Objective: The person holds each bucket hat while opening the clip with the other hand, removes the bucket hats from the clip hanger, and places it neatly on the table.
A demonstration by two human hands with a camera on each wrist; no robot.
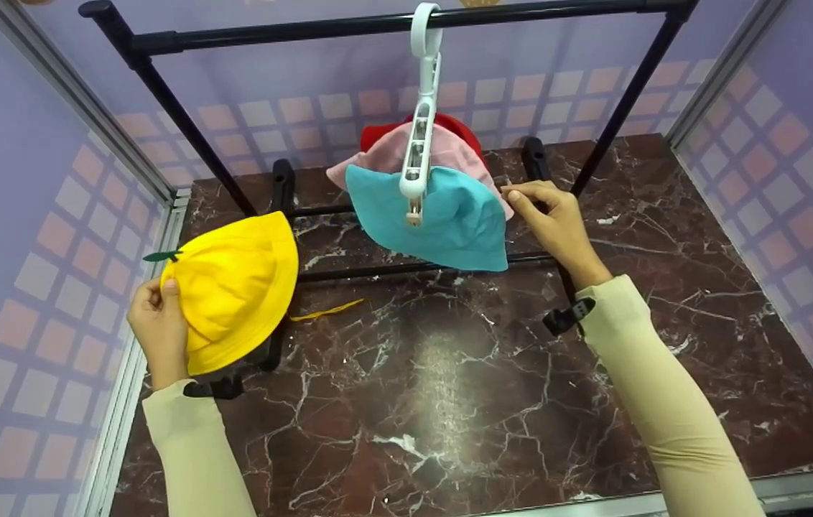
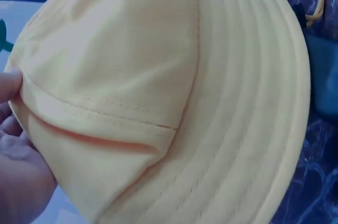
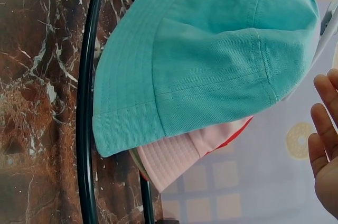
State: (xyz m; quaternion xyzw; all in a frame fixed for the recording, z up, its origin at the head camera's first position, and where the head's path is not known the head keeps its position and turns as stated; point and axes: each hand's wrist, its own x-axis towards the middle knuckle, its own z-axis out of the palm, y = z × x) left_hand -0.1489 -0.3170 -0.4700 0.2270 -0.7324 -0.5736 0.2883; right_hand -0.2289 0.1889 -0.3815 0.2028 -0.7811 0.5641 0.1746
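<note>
My left hand (image 1: 159, 323) pinches the crown of a yellow bucket hat (image 1: 238, 287), thumb on the outside. The hat is tilted, with a green leaf-shaped tip (image 1: 162, 255) on top and a yellow cord (image 1: 327, 310) trailing from its brim. In the left wrist view, its stitched brim (image 2: 248, 97) fills much of the picture. My right hand (image 1: 550, 219) is beside the hanging hats, near the pink hat's edge; in the right wrist view its visible fingers (image 3: 318, 110) are loosely bent and apart from the cloth. A turquoise hat (image 1: 442, 222) hangs in front of a pink hat (image 1: 475, 154) and a red hat (image 1: 460, 129).
A white clip hanger (image 1: 419, 136) hooks over the black rack's top bar (image 1: 306, 30) and points towards me. Lower black bars (image 1: 378, 273) run close to the marbled brown surface (image 1: 449, 402). Patterned panels (image 1: 47, 287) enclose the sides and back.
</note>
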